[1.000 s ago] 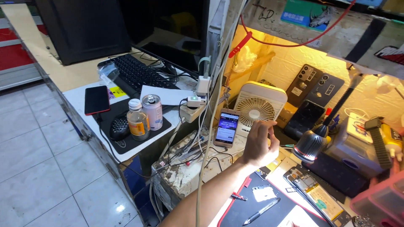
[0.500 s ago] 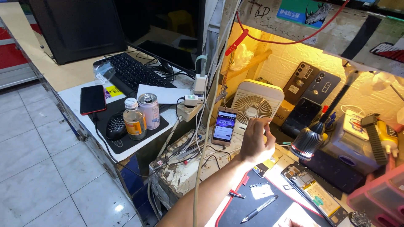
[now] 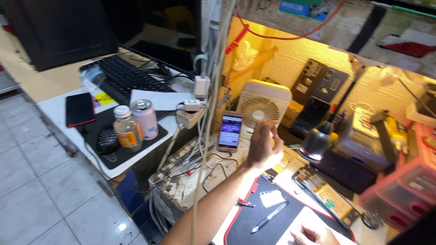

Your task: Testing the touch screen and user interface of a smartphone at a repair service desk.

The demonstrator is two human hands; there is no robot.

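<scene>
- Your left hand (image 3: 263,147) is raised above the cluttered tabletop (image 3: 190,188), fingers loosely curled and apart, gripping nothing that shows; its fingertips are just in front of the small white fan (image 3: 263,105).
- The fan stands upright toward the back of the tabletop, against the yellow-lit wall, its round grille facing you.
- Just left of your raised hand, a lit smartphone (image 3: 230,131) stands propped upright, screen toward you, near the left edge of the tabletop among loose cables.
- Your right hand (image 3: 313,236) is low at the front edge, resting on white paper (image 3: 299,222) that lies on a black mat with a red rim (image 3: 254,218); only part of it shows, so you cannot tell whether its fingers pinch anything.
- A black pen (image 3: 270,217) lies on the mat, between your two hands and apart from both.
- An opened phone (image 3: 324,195) with its insides showing lies on the tabletop to the right of the mat.
- A dark desk lamp (image 3: 318,143) stands just right of the fan.
- On the lower side desk to your left stand a brown bottle with a white cap (image 3: 127,131) and a pink can (image 3: 144,119), side by side; a red-edged phone (image 3: 80,109) lies near that desk's left edge, with a black keyboard (image 3: 122,77) behind.
</scene>
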